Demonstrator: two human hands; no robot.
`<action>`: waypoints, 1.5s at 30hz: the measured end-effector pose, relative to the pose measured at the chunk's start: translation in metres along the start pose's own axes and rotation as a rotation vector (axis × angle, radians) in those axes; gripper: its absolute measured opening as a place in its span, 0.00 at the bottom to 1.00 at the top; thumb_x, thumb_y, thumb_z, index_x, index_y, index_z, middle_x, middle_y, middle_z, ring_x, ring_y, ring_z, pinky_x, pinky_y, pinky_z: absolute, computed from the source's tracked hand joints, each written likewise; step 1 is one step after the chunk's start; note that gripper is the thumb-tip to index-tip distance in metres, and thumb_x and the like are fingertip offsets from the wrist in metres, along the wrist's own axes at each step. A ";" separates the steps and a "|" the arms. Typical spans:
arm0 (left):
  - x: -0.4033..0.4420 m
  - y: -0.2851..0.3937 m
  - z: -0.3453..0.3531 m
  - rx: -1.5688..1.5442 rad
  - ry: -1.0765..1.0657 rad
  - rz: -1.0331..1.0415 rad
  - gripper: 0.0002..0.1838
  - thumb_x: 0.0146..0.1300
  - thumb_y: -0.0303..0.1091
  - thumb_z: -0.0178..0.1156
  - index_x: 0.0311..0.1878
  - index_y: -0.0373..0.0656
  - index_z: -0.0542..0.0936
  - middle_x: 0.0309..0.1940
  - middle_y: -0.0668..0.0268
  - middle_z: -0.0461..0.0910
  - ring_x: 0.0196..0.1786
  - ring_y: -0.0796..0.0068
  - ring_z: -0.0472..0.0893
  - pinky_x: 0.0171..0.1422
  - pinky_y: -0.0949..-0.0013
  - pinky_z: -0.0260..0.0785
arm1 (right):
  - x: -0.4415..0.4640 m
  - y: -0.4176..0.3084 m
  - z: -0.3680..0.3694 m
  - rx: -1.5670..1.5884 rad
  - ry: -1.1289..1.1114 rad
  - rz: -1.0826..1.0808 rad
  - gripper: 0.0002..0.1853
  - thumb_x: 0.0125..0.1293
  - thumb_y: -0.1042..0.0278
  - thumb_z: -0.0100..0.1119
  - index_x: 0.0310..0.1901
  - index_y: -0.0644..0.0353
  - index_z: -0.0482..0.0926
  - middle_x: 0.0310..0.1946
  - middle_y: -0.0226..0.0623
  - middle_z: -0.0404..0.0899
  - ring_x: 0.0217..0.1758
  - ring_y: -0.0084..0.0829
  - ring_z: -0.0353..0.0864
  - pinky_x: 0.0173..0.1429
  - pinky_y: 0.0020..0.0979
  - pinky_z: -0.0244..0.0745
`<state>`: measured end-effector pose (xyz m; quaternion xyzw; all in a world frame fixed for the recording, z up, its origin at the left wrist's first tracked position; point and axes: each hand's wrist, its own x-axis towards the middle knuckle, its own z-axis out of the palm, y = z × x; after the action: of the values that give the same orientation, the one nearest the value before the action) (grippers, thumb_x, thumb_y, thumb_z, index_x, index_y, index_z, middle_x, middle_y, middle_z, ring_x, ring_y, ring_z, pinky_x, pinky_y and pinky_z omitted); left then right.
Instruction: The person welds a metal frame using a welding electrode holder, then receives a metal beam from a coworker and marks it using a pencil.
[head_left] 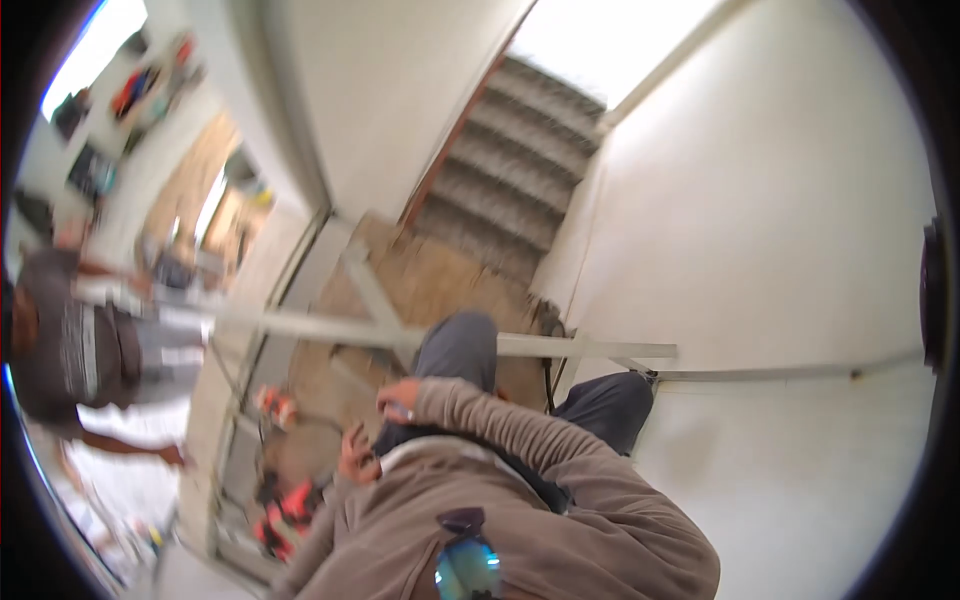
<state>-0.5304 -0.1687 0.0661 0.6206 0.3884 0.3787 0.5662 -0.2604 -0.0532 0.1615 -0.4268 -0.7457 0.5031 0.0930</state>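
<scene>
My right hand (398,398) reaches across in front of my thighs, its fingers curled, with a small pale patch at them that is too blurred to name. Just below and to the left, my left hand (357,457) is near my lap, its fingers bent but apart, and I see nothing in it. A long pale metal bar (540,346) runs across the view just past my knees, and neither hand appears to touch it. Sunglasses with mirrored lenses (467,568) hang at the front of my brown top.
Red-and-black gear (290,518) and an orange-and-white item (276,408) lie on the floor at left. A person in a dark shirt (85,345) stands beyond the pale ledge (205,440). Stairs (505,180) rise ahead; a white wall (780,200) is at right.
</scene>
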 end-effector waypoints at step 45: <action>0.042 0.155 -0.151 0.235 0.054 -0.485 0.22 0.54 0.33 0.74 0.50 0.33 0.81 0.38 0.61 0.84 0.42 0.71 0.83 0.48 0.68 0.77 | 0.015 -0.004 -0.003 -0.009 0.327 0.101 0.13 0.48 0.65 0.68 0.38 0.54 0.82 0.37 0.45 0.84 0.45 0.49 0.84 0.49 0.44 0.79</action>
<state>-0.6424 -0.0777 0.2332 0.5606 0.5819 0.2009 0.5539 -0.2699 -0.0405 0.1615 -0.5402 -0.7005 0.4277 0.1859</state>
